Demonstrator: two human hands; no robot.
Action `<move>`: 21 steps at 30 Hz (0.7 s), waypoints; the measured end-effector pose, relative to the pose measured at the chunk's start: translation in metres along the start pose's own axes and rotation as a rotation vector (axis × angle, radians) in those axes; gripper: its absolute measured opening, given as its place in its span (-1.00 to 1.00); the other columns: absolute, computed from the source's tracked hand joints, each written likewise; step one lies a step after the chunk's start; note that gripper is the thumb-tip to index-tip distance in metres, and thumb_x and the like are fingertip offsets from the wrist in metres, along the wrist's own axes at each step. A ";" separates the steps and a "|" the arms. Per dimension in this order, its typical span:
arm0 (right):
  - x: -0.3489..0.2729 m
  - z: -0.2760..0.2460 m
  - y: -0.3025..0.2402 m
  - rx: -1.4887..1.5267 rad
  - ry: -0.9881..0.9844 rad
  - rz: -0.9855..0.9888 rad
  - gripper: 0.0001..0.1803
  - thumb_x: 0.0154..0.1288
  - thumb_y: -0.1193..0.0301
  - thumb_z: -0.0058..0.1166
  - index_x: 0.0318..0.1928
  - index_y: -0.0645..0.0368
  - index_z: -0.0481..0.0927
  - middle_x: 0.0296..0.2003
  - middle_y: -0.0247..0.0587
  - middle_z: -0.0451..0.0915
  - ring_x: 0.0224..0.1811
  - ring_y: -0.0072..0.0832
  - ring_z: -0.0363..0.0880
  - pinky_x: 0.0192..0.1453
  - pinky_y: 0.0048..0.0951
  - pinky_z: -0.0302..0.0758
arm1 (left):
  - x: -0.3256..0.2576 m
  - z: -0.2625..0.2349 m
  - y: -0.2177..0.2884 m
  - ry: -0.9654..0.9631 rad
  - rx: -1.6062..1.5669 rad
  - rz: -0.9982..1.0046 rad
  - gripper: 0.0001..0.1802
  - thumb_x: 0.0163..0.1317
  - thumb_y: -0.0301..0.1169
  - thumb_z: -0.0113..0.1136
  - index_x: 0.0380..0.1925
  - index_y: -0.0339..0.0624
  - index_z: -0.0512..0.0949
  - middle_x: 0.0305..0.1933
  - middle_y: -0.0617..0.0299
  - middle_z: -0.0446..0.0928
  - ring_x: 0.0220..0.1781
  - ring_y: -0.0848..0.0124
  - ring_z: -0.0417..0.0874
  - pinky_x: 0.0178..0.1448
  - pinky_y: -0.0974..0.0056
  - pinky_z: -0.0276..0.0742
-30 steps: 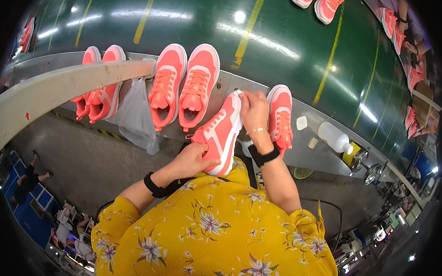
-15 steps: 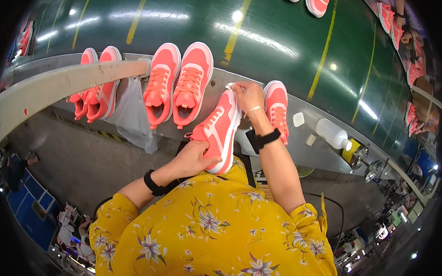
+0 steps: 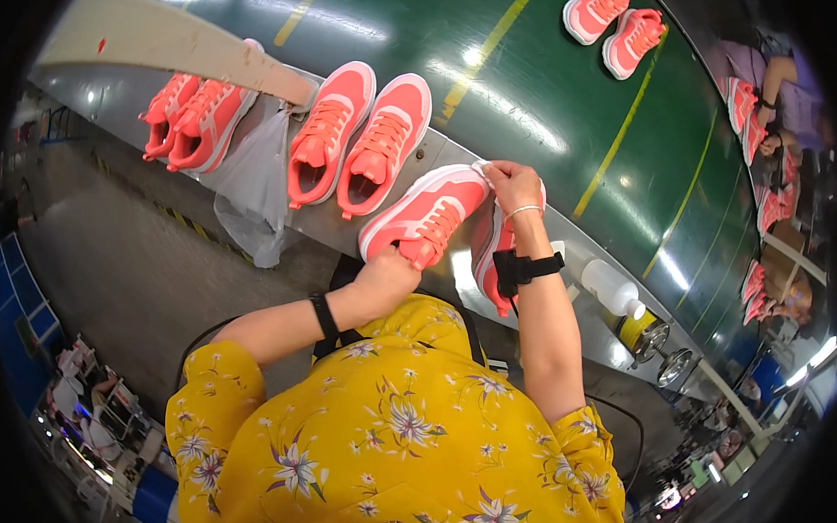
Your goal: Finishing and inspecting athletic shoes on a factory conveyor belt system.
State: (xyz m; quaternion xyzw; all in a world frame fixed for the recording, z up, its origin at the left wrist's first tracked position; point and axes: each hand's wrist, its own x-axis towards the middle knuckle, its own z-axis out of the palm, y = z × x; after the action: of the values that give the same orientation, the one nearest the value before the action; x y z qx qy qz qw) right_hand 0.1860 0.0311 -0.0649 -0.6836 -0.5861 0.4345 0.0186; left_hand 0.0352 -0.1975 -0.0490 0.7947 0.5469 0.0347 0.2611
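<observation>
A coral sneaker (image 3: 431,210) with a white sole is held at an angle in front of me. My left hand (image 3: 387,283) grips it at the heel opening, fingers partly inside the shoe. At its toe, my right hand (image 3: 516,187) pinches a small white piece, perhaps cloth (image 3: 482,171), against the sole edge. Partly behind my right wrist, a second coral sneaker (image 3: 489,264) rests on the metal ledge. To the left stand two matching sneakers side by side, one (image 3: 331,134) next to the other (image 3: 386,145), toes toward the belt.
Beyond the metal ledge runs a green conveyor belt (image 3: 535,90) with yellow lines, carrying more sneakers (image 3: 620,33). A beige bar (image 3: 186,46) crosses at left above another pair (image 3: 202,116) and a hanging plastic bag (image 3: 255,196). A white bottle (image 3: 611,287) and yellow can (image 3: 639,332) sit right.
The held sneaker has turned so its side and top tilt rightward. My left hand has shifted from the heel's side to its opening. The view has rotated, and belt sneakers show more fully.
</observation>
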 end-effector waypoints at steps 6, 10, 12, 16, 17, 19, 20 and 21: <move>0.001 0.007 0.005 -0.281 0.121 -0.555 -0.81 0.19 0.33 0.31 -0.23 0.14 0.81 -0.37 0.00 0.65 -0.30 -0.09 0.65 -0.12 -0.20 0.58 | -0.003 0.022 0.021 0.108 0.111 -0.027 -0.84 0.03 -0.41 0.22 -0.35 -0.12 0.67 -0.23 0.14 0.63 -0.17 0.21 0.67 -0.02 0.15 0.48; -0.013 0.014 -0.011 -0.319 -0.088 -0.791 -0.86 0.21 0.44 0.23 -0.24 0.11 0.78 -0.36 -0.02 0.53 -0.27 -0.04 0.59 -0.12 -0.12 0.55 | 0.000 0.034 0.031 0.047 0.211 0.007 -0.77 0.10 -0.34 0.16 -0.23 -0.08 0.66 -0.18 0.19 0.63 -0.10 0.29 0.66 -0.01 0.17 0.45; -0.029 0.027 -0.020 -0.303 -0.181 -0.898 -0.86 0.22 0.47 0.20 -0.23 0.10 0.77 -0.35 -0.02 0.51 -0.25 -0.04 0.58 -0.11 -0.11 0.55 | 0.002 0.049 0.038 -0.002 0.233 -0.016 -0.73 0.11 -0.33 0.15 -0.19 -0.12 0.64 -0.15 0.16 0.62 -0.12 0.30 0.66 -0.02 0.19 0.45; -0.051 0.039 -0.030 -0.533 -0.395 -1.072 -0.82 0.18 0.49 0.16 -0.20 0.08 0.72 -0.31 -0.11 0.50 -0.17 -0.10 0.59 -0.10 -0.13 0.57 | 0.004 0.056 0.048 0.077 0.341 -0.057 -0.70 0.11 -0.31 0.14 -0.16 -0.12 0.63 -0.13 0.16 0.59 -0.15 0.28 0.64 -0.03 0.20 0.46; -0.048 0.030 -0.030 -0.538 -0.392 -1.056 -0.82 0.18 0.49 0.16 -0.20 0.08 0.72 -0.31 -0.11 0.50 -0.19 -0.11 0.60 -0.12 -0.15 0.58 | 0.004 0.057 0.049 0.075 0.338 -0.072 -0.70 0.11 -0.31 0.14 -0.16 -0.12 0.63 -0.13 0.16 0.59 -0.15 0.28 0.64 -0.03 0.20 0.46; -0.034 0.016 -0.023 -0.392 -0.418 -0.969 -0.82 0.17 0.49 0.19 -0.20 0.06 0.72 -0.32 -0.13 0.50 -0.25 -0.13 0.62 -0.17 -0.18 0.60 | 0.003 0.046 0.054 0.092 0.447 -0.090 -0.72 0.12 -0.31 0.11 -0.17 -0.09 0.63 -0.11 0.17 0.58 -0.14 0.28 0.63 -0.06 0.21 0.46; -0.024 0.008 -0.021 -0.342 -0.393 -1.019 -0.80 0.13 0.51 0.22 -0.19 0.09 0.72 -0.33 -0.15 0.50 -0.30 -0.16 0.63 -0.20 -0.21 0.61 | 0.002 0.047 0.055 0.090 0.440 -0.097 -0.72 0.12 -0.31 0.11 -0.17 -0.09 0.63 -0.11 0.17 0.58 -0.14 0.28 0.63 -0.06 0.21 0.46; -0.024 0.004 -0.025 -0.434 -0.342 -1.030 -0.78 0.10 0.52 0.22 -0.19 0.10 0.72 -0.33 -0.15 0.50 -0.29 -0.17 0.63 -0.19 -0.20 0.61 | 0.002 0.047 0.054 0.040 0.417 -0.077 -0.71 0.12 -0.32 0.11 -0.15 -0.08 0.62 -0.10 0.17 0.57 -0.14 0.28 0.63 -0.07 0.21 0.46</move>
State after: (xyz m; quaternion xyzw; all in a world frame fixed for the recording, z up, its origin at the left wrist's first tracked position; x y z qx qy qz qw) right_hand 0.1658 0.0174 -0.0404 -0.2191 -0.9131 0.3438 -0.0078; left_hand 0.0978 -0.2273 -0.0656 0.8093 0.5772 -0.0735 0.0810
